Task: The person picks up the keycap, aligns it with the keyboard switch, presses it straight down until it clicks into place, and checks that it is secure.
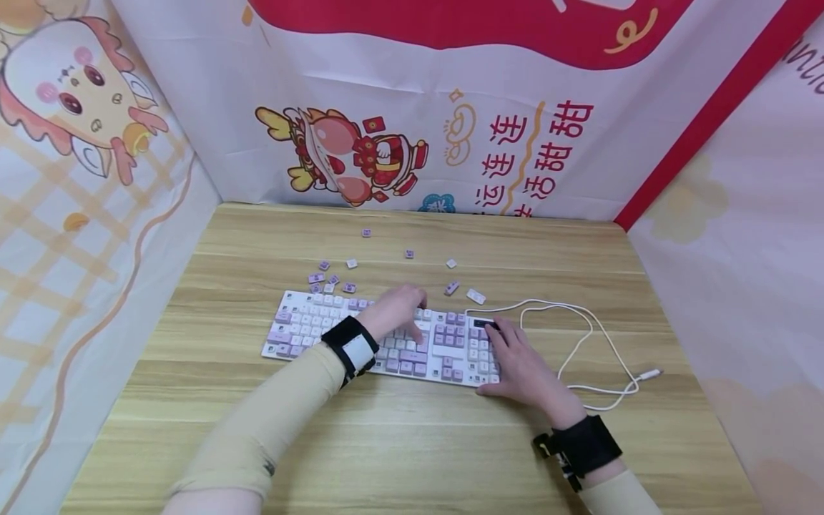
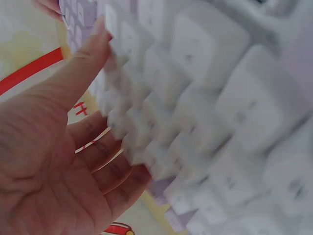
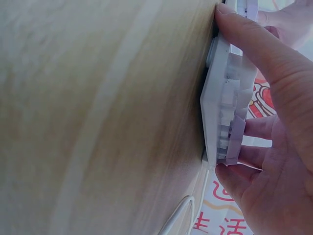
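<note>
A white and lavender keyboard [image 1: 335, 325] lies on the wooden table, with several key positions lacking caps and showing dark switches. My left hand [image 1: 395, 312] reaches over its middle. The left thumb rests on the keys, and the left fingers [image 2: 120, 196] bend at the back edge, their tips partly hidden by the key rows. My right hand [image 1: 521, 365] grips the keyboard's right end. Its thumb [image 3: 244, 29] lies at the front edge, while the other fingers curl against the keys at the back corner.
Loose lavender and white keycaps lie scattered behind the keyboard, among them a lavender keycap [image 1: 366, 233] and a long white keycap [image 1: 476, 296]. A white cable [image 1: 595, 322] loops on the right, ending in a plug [image 1: 650, 374]. Printed cloth [image 1: 360, 71] stands along the table's back and sides.
</note>
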{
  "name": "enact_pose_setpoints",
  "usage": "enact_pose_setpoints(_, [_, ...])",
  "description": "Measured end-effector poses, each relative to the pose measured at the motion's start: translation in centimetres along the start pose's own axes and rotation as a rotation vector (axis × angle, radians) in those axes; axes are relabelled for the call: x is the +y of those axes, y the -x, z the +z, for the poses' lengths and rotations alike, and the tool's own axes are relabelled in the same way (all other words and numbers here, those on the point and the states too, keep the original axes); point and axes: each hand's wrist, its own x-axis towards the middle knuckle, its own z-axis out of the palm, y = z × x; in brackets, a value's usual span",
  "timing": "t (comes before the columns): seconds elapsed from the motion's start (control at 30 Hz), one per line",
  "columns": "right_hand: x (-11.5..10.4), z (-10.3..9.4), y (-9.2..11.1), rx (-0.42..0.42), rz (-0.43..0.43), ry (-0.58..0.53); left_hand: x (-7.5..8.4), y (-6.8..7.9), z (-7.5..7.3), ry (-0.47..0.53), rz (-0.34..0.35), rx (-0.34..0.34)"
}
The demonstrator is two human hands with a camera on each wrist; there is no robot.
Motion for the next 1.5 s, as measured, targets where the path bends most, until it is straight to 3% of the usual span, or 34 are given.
enact_pose_setpoints(0.2, [-0.1, 0.1, 0.0, 0.005, -0.002, -0.003, 0.3, 0.3, 0.0, -0.008, -0.032, -0.008])
enact_pose_setpoints(0.37, [-0.1, 0.2, 0.0, 0.011, -0.006, -0.005, 0.3, 0.6, 0.1, -0.021, -0.02, 0.004])
enact_pose_setpoints(0.7, [0.0, 0.1, 0.0, 0.045, -0.014, -0.009, -1.4, 0.4, 0.7, 0.014, 0.07, 0.016])
enact_pose_setpoints(0.97, [-0.2, 0.1, 0.0, 0.045, -0.02, -0.001, -1.9, 0.9, 0.2, 0.038, 0.128, -0.025])
enact_pose_setpoints(1.1, [-0.2, 0.1, 0.1, 0.057, -0.027, 0.0, -2.3, 1.1, -0.1, 0.095, 0.148, -0.026])
enact_pose_setpoints(1.3, [-0.2, 0.1, 0.1, 0.06, -0.022, -0.01, -3.5, 1.1, -0.5, 0.2, 0.139, 0.043])
enact_pose_setpoints(1.5, [-0.1, 0.1, 0.0, 0.041, -0.017, -0.008, -5.7, 1.5, -1.1, 0.216, 0.08, 0.129])
